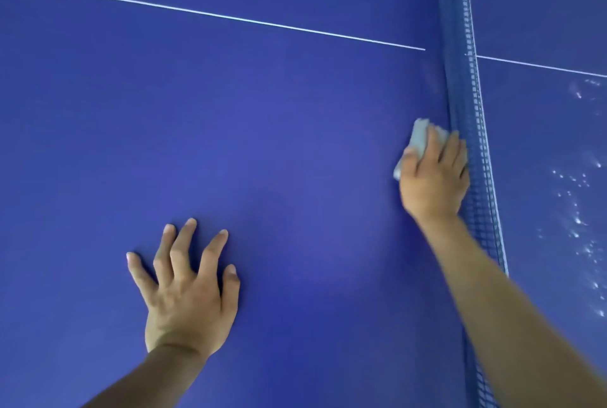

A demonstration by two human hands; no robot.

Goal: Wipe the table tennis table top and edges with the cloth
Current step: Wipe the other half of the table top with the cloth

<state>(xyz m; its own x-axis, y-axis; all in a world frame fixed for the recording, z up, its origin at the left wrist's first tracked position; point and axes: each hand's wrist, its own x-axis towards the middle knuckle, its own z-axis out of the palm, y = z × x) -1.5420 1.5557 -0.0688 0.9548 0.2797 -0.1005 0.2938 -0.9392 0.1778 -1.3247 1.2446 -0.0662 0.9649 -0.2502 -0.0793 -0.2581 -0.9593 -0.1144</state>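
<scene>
The blue table tennis table top (262, 144) fills the head view. My right hand (435, 177) lies over a folded pale grey cloth (418, 139) and holds it down on the table right beside the net, fingers curled over it. The cloth sticks out past my fingertips and at the thumb side. Fingers spread, my left hand (187, 286) rests on the table at lower left and holds nothing.
A blue mesh net (466, 85) with a white top band runs from top to bottom at the right. A thin white centre line (213, 15) crosses the table and continues beyond the net. White specks (581, 220) dot the far half right of the net.
</scene>
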